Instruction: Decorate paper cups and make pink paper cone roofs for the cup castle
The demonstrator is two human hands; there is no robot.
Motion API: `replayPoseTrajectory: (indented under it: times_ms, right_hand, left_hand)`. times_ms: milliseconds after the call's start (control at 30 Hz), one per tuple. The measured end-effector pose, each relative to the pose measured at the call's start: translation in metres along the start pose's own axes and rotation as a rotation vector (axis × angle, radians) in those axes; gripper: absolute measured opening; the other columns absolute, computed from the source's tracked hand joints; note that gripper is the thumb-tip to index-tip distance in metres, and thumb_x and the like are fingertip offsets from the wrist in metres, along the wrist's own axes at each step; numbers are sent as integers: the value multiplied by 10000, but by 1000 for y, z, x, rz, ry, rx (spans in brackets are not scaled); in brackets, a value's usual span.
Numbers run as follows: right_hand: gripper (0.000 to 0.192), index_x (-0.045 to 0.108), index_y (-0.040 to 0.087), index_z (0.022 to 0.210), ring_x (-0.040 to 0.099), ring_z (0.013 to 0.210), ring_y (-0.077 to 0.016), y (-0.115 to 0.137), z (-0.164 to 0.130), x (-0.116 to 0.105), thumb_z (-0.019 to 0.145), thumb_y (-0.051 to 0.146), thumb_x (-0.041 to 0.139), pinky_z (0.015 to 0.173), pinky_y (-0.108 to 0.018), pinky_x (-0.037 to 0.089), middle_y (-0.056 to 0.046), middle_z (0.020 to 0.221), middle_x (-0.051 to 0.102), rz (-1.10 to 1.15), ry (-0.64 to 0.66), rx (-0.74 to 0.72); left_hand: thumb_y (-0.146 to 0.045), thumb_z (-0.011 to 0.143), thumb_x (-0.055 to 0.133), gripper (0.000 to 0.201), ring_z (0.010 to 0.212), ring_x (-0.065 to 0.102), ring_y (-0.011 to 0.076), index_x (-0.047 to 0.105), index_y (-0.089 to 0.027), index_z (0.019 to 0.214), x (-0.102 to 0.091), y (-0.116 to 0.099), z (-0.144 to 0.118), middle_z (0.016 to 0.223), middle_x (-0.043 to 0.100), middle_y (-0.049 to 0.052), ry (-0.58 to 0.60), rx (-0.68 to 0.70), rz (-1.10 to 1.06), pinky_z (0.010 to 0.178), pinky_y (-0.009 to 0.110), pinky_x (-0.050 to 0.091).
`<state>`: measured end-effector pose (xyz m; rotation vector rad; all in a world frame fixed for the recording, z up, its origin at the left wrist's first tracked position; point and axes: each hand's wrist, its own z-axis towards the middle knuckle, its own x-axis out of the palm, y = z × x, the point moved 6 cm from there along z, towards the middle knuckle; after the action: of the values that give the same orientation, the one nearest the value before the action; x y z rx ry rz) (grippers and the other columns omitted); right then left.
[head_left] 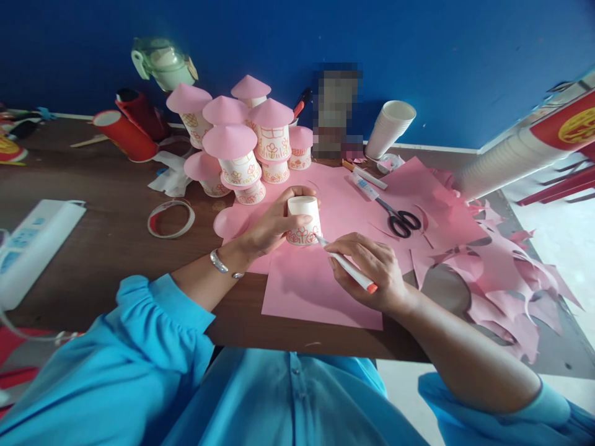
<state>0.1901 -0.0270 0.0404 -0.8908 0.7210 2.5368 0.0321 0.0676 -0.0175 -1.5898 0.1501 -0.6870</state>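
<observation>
Here the left hand (274,224) is gripping a white paper cup (305,210), thumb pressing across its front, right over the pink paper (320,291) on the tabletop (237,316). The right hand (374,272) is pinching a white marker (349,269), its grip closed on the barrel, and look, the tip is pointing right at the red flowers (303,235) running round the cup's lower part! Ahead and left, decorated cups (275,144) are clustering, wearing pink cone roofs (230,142). Off to the right, black-handled scissors (402,223) are lying beside a white-and-blue tube (365,186), while pink offcuts (502,285) are sprawling beyond.
</observation>
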Motion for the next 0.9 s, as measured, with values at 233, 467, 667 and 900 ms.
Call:
replayPoseTrajectory:
  times_ms: [233,467,667,900]
  right_hand:
    - [247,637,197,1137,725,740,-197,-1,-1,0,930,65,605,647,-323,603,-62,879,736,19,4,14]
    - [256,632,212,1138,718,723,-181,-2,-2,0,926,73,596,635,-308,590,-42,871,728,14,20,34]
    - [232,622,212,1101,712,710,-172,-2,-2,1,920,67,605,625,-298,584,-40,859,728,3,13,38]
    - [242,628,223,1105,718,709,-169,-2,-2,1,915,77,597,619,-292,586,-29,854,734,14,20,47]
  left_hand:
    - [-348,746,823,539,890,549,174,563,-225,1201,1,-2,-1,1121,583,51,-9,-1,11,722,293,482]
    - [-354,752,805,524,890,547,175,565,-230,1201,1,-3,-1,1121,593,52,-13,0,32,716,291,469]
    - [-367,747,808,529,873,540,172,563,-224,1194,2,-4,-1,1105,583,51,-6,3,39,682,285,459]
    - [-345,777,771,492,870,536,172,560,-222,1204,4,-10,-5,1086,570,47,-20,-2,72,694,284,461]
